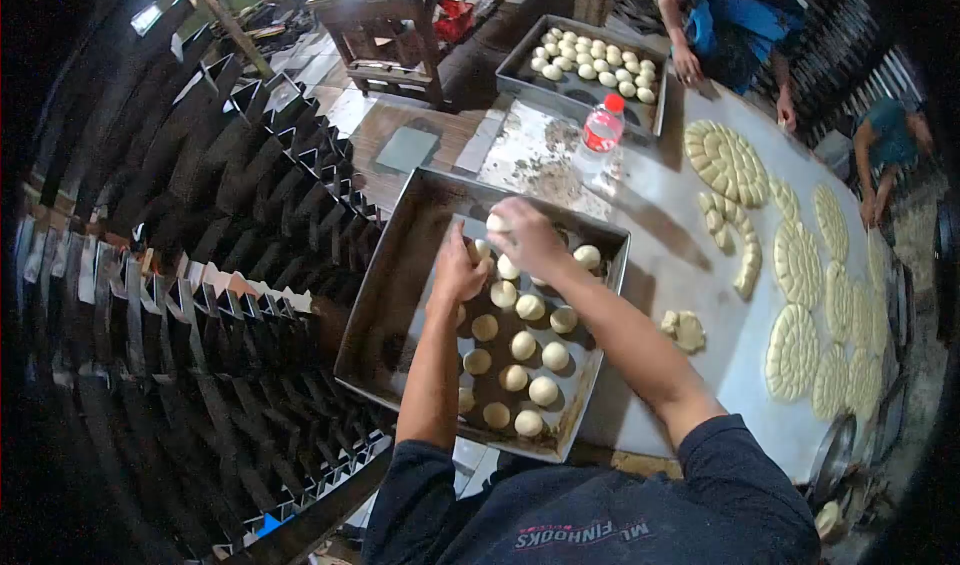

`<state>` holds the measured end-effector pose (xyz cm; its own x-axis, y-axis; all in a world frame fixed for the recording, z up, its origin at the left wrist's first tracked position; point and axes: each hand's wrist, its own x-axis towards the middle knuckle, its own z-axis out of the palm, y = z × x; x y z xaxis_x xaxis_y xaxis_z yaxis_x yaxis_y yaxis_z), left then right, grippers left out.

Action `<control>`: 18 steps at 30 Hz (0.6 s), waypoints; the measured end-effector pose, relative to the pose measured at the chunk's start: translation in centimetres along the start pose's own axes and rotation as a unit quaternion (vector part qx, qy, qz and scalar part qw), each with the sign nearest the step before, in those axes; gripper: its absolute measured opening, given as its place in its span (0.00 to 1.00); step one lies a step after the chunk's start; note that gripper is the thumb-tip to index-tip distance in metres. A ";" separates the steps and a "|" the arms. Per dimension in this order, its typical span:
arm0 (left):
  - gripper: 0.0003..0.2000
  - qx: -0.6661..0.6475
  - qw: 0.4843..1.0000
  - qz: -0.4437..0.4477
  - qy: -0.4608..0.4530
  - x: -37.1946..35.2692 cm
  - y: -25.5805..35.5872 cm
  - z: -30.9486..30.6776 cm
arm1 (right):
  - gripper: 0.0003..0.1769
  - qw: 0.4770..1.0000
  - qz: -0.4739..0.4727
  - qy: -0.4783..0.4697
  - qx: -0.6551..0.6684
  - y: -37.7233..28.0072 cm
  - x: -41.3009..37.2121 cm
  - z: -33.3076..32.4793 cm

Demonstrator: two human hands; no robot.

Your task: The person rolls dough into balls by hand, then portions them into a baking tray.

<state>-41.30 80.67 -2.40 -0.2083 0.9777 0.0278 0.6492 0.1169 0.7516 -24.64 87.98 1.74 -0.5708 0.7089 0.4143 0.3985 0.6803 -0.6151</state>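
A deep metal tray [372,310] in front of me holds many round pale dough balls, such as this dough ball [530,307], set in loose rows. Over its far part, my right hand [530,237], slightly blurred, grips a dough ball [496,223] at the fingertips. My left hand [460,269] is beside it, lower and to the left, curled against another dough ball [481,250]. The forearms hide some of the dough balls.
On the pale table [640,405] at right lie coils of cut dough [797,265] and a loose dough piece [684,331]. A red-capped bottle [602,135] stands before a second tray [540,90] of dough balls. Dark metal racks [230,335] fill the left. Two people work across the table.
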 end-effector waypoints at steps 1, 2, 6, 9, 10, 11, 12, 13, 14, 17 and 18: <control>0.42 0.003 1.000 0.001 0.006 -0.2 0.0 -0.7 | 0.22 0.986 -0.012 -0.097 -0.134 1.3 0.1 1.2; 0.42 0.009 1.000 0.002 0.029 -0.6 0.0 -1.2 | 0.22 0.984 -0.025 -0.076 -0.162 1.0 -0.6 1.0; 0.36 0.123 0.986 -0.025 0.112 -1.1 3.3 0.4 | 0.17 0.996 -0.005 0.078 -0.040 -1.3 -9.0 -8.0; 0.26 -0.006 0.987 0.146 0.060 -0.7 14.3 6.8 | 0.06 0.952 0.156 0.234 -0.120 2.2 -19.5 -15.8; 0.24 -0.021 0.980 0.192 -0.042 -0.5 18.0 9.7 | 0.05 0.927 0.210 0.274 -0.148 4.2 -23.3 -17.5; 0.23 -0.035 0.961 0.234 -0.144 0.0 21.4 13.1 | 0.05 0.902 0.271 0.305 -0.142 6.4 -27.3 -18.5; 0.22 -0.118 0.934 0.212 -0.264 1.4 23.0 17.8 | 0.05 0.885 0.309 0.308 -0.162 7.4 -30.8 -19.6; 0.22 -0.196 0.887 0.177 -0.378 3.1 23.4 23.5 | 0.04 0.868 0.347 0.306 -0.181 7.8 -34.5 -20.8; 0.19 -0.210 0.869 0.209 -0.397 5.7 23.1 28.4 | 0.04 0.853 0.369 0.315 -0.190 7.6 -38.6 -22.1; 0.25 -0.161 0.922 -0.064 -0.346 14.3 23.1 39.4 | 0.05 0.846 0.396 0.299 -0.195 6.0 -49.9 -24.3; 0.29 0.012 0.953 -0.066 -0.294 15.8 25.8 40.7 | 0.06 0.850 0.373 0.300 -0.220 5.8 -53.0 -24.9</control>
<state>1.97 106.29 -9.40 0.1517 0.8821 -0.4460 0.6639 0.2433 0.7071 25.78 59.04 -7.09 0.3751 0.8509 0.3678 0.7945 -0.0907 -0.6005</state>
